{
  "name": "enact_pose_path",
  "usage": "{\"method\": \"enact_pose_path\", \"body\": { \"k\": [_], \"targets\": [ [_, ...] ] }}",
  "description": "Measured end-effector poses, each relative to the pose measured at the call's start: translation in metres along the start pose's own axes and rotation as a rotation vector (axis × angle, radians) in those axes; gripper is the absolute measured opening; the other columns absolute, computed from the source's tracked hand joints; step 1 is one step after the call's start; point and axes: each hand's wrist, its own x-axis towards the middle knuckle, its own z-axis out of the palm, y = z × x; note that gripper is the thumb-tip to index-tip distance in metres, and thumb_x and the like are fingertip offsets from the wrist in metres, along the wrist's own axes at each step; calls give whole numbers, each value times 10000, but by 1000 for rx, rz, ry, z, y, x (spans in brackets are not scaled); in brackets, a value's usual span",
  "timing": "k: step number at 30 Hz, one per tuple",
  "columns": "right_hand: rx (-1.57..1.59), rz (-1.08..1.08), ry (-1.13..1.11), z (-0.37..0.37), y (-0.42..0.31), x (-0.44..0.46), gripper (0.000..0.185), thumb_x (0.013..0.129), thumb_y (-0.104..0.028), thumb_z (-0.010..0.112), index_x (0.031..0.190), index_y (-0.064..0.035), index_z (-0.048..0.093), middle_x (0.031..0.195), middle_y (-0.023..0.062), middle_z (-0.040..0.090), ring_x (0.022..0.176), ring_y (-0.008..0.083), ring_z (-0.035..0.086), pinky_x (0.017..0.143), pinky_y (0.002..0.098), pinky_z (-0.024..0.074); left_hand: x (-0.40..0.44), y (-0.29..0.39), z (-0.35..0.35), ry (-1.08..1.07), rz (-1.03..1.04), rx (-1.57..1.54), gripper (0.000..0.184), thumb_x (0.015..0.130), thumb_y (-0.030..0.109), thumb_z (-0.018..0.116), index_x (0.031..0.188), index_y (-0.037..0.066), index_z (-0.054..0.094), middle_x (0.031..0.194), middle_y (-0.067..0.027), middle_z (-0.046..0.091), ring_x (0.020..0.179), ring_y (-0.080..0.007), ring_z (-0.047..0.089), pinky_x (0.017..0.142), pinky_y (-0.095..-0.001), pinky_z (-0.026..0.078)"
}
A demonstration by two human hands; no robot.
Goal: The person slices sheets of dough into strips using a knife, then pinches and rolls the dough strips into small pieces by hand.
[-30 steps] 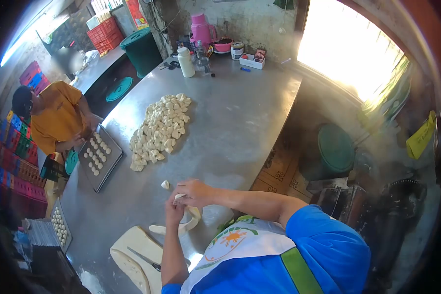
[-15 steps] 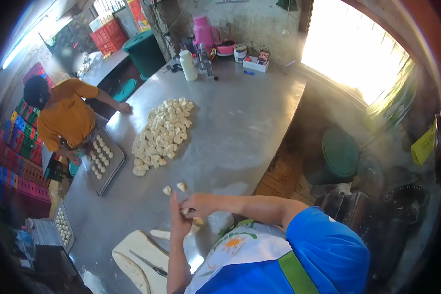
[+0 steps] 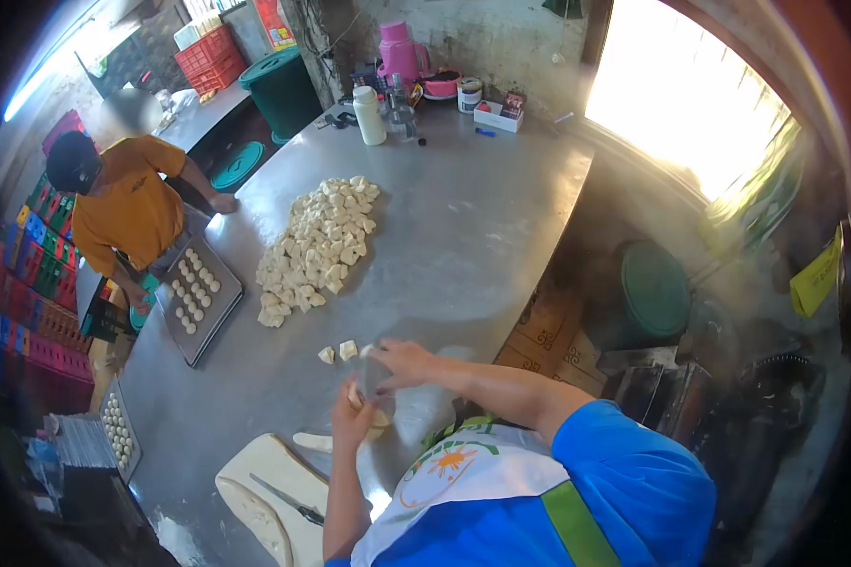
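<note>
My left hand (image 3: 352,422) is closed around a strip of pale dough (image 3: 355,395), whose end shows above the fingers. Between the fingers and thumb of my right hand (image 3: 407,365) is a flat grey dough scraper (image 3: 373,376), partly blurred. A small dough piece (image 3: 366,351) lies at its fingertips. Two cut dough pieces, one of them a squarish chunk (image 3: 348,350), rest on the table just left of it. More dough lies under my hands, partly hidden. Near my left forearm, a knife (image 3: 288,499) rests on a large dough slab (image 3: 246,468).
A big heap of dough pieces (image 3: 320,248) covers the mid-left of the metal table (image 3: 463,236). Across the table, a person in an orange shirt (image 3: 137,203) stands by a tray (image 3: 197,352) of dough balls. Bottles and a pink jug (image 3: 400,55) stand at the far end.
My right hand has moved up and away from my left hand, and a dough piece now shows at its fingertips. My left hand has lowered slightly.
</note>
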Motion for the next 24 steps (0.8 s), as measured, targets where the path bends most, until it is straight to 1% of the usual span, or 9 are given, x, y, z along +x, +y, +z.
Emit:
{"method": "enact_pose_path", "body": {
  "k": [5, 7, 9, 10, 12, 14, 18, 20, 24],
  "targets": [
    [562, -316, -193, -16, -49, 7, 462, 826, -432, 694, 1148, -107, 628, 1015, 148, 656, 965, 349, 635, 822, 435, 499, 13, 36, -10, 124, 345, -37, 740, 792, -57, 618, 1483, 47, 376, 1271, -197, 537, 1120, -276, 548, 918, -368, 480],
    [628, -387, -23, -26, -62, 12, 418, 813, -399, 706, 1087, -94, 623, 961, 155, 658, 909, 357, 643, 781, 450, 502, 16, 22, -14, 139, 388, -11, 566, 840, 2, 609, 1391, 13, 484, 1162, -169, 621, 1016, -301, 618, 832, -384, 509],
    [686, -446, 162, -31, -61, 11, 377, 800, -366, 719, 1026, -80, 618, 907, 162, 661, 853, 364, 652, 739, 465, 505, 13, 13, -8, 63, -164, -341, 320, 860, 19, 585, 1176, 23, 639, 881, -81, 655, 787, -294, 638, 740, -367, 510],
    [560, -295, 155, -28, -57, 9, 362, 798, -361, 720, 989, -74, 612, 899, 157, 661, 823, 368, 654, 719, 467, 507, 12, 20, -3, 64, -163, -341, 320, 860, 19, 585, 1176, 23, 639, 881, -81, 655, 787, -294, 638, 740, -367, 510],
    [438, -156, 136, -23, -50, 9, 350, 795, -357, 721, 952, -67, 605, 891, 152, 660, 794, 372, 655, 699, 470, 509, 2, 38, 11, 81, -113, 184, 139, 911, 89, 598, 993, 13, 679, 681, -49, 630, 623, -208, 607, 613, -367, 489],
    [176, -32, -140, -22, -34, 22, 359, 846, -390, 684, 926, -54, 587, 986, 204, 640, 895, 367, 650, 720, 482, 511, -6, 29, 13, 53, -25, 319, 125, 897, 89, 634, 982, 13, 685, 691, -80, 626, 648, -167, 603, 624, -352, 487],
    [228, 35, -165, 5, 9, 24, 392, 843, -399, 687, 973, -35, 616, 995, 205, 632, 898, 369, 652, 742, 476, 517, -21, 46, -4, -4, 1, 43, 309, 868, 65, 660, 1175, 37, 636, 732, -77, 638, 649, -237, 611, 655, -373, 505],
    [319, -291, -1, -3, -17, 8, 423, 829, -339, 717, 1095, -28, 610, 1007, 201, 625, 894, 383, 646, 766, 473, 517, -18, 17, -8, 126, 0, 175, 500, 837, 17, 658, 1322, 45, 541, 850, -97, 682, 754, -188, 641, 728, -334, 523],
    [538, -507, -172, -30, -62, 1, 410, 767, -310, 748, 1054, -44, 628, 938, 136, 629, 908, 354, 648, 826, 463, 515, -12, 30, -3, 376, 258, -4, 410, 817, -36, 619, 1222, 24, 610, 1111, -100, 675, 949, -146, 636, 780, -315, 514]
  ]
}}
